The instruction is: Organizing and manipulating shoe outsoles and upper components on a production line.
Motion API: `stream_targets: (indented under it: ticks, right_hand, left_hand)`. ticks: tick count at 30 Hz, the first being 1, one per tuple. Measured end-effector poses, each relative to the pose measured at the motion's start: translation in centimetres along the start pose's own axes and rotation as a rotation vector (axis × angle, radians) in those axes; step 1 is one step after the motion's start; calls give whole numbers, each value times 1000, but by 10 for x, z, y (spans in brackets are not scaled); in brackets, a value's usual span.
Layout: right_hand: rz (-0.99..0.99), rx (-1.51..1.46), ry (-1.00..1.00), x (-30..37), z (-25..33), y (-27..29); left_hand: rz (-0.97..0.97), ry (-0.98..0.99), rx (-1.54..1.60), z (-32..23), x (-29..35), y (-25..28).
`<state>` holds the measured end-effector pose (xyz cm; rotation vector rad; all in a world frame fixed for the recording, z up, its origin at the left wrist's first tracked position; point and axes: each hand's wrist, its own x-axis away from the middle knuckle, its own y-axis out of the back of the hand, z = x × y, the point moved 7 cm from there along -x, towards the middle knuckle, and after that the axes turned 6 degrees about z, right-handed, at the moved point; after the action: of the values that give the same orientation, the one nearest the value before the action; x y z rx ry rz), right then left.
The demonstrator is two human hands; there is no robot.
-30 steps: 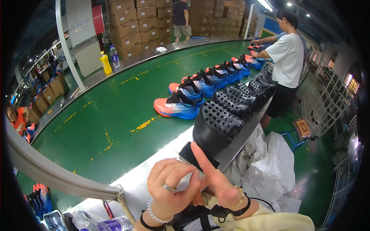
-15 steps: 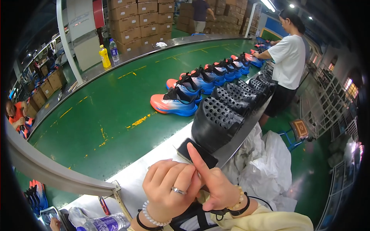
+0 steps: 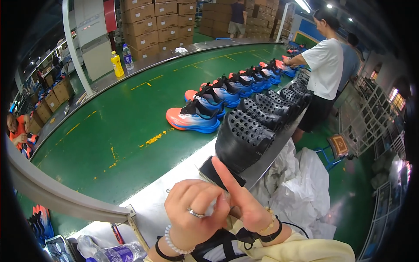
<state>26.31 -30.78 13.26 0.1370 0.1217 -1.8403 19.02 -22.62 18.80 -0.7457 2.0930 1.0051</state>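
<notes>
The person's left hand point(image 3: 192, 203) and right hand point(image 3: 249, 213) are raised close together at the near edge of a pale worktop point(image 3: 152, 194). The left fingers curl in toward the thumb; whether they pinch anything, or touch the right hand, cannot be told. The right index finger stands straight, pointing far and to the left, apart from its other fingers, which are largely hidden. A black phone-like slab point(image 3: 207, 170) lies on the worktop just beyond the hands, partly covered from view by that finger. Beside its far end stands the nearest of a row of black perforated shells point(image 3: 238, 150). Left of the row, coral, white and blue shoes point(image 3: 196, 123) line up on a green surface point(image 3: 109, 131). Crumpled white plastic point(image 3: 301, 187) lies to the right. Farther off, a co-worker in a white shirt point(image 3: 325, 65) reaches toward the shoes.
</notes>
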Motion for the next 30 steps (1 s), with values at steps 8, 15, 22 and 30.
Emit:
stream_targets:
  ticks: [8, 15, 22, 30]
  right_hand:
    - [372, -909, 252, 10, -8, -14]
    - [464, -951, 271, 17, -16, -10]
    - [319, -769, 153, 25, -23, -2]
    - [206, -564, -13, 25, 0, 3]
  left_hand:
    - [-43, 417, 837, 37, 8, -12]
    - [-168, 357, 888, 36, 8, -8]
    - [-186, 207, 727, 28, 1, -4]
    - [-91, 129, 490, 17, -10, -11]
